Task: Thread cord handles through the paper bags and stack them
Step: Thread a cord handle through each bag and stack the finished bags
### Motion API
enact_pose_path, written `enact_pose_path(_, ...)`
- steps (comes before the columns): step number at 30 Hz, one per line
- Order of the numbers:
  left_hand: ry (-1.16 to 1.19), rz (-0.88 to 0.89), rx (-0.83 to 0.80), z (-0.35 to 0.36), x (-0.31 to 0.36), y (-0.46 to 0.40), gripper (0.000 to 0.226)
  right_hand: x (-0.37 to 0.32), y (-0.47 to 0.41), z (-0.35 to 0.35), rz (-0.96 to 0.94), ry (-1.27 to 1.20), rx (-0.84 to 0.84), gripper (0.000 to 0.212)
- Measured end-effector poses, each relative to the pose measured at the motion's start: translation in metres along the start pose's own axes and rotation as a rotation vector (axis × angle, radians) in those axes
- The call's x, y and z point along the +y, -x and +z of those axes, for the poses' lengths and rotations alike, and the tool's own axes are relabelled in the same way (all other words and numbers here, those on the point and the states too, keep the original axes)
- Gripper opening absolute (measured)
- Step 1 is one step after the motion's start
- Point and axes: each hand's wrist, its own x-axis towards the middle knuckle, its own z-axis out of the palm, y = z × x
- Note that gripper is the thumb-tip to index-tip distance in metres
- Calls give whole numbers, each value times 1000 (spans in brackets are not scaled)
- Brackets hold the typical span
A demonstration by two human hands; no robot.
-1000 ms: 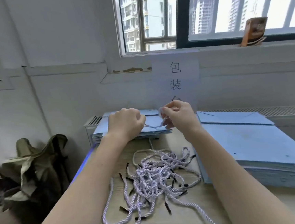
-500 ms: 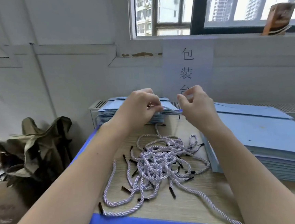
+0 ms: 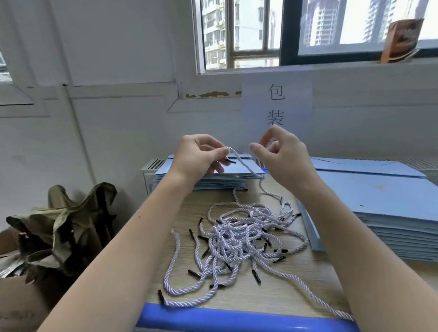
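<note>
Your left hand pinches a twisted white cord running down to the far stack of flat blue paper bags. Your right hand hovers beside it, fingers loosely curled, holding nothing. Loose cords lie on the wooden bench.

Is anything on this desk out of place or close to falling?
One white twisted cord from the tangled pile trails over the blue front edge of the wooden table, near the right forearm, so it might slip off. Nothing looks damaged.
</note>
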Motion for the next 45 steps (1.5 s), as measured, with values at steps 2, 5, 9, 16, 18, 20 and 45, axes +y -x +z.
enact_pose_path(2, -3, 22, -19, 1, 3, 1, 10, -2, 0, 2, -45, 5, -64, 28)
enact_pose_path(5, -40, 89, -19, 6, 7, 2, 11, 1, 1, 8, -77, 30, -133, 24)
enact_pose_path(9, -62, 109, -25, 12, 6, 4, 14, 7, 0, 15, -103, 32, -88, 16)
enact_pose_path(16, -63, 92, 1, 19, 5, 6, 18, 13, 4, 19, -131, 52, -41, 9)
enact_pose_path(18, -86, 92, 2, 19, 5, 5, 20, 14, 3, 20, -124, 49, -40, 4)
enact_pose_path(20, -189, 137, 2, 17, 2, 3, 23, 15, 2, 22, -112, 51, -10, 3)
enact_pose_path(45, -538, 189, -371, -9, -8, 6, 8, 22, 2, 23, 83, 66, -304, 9)
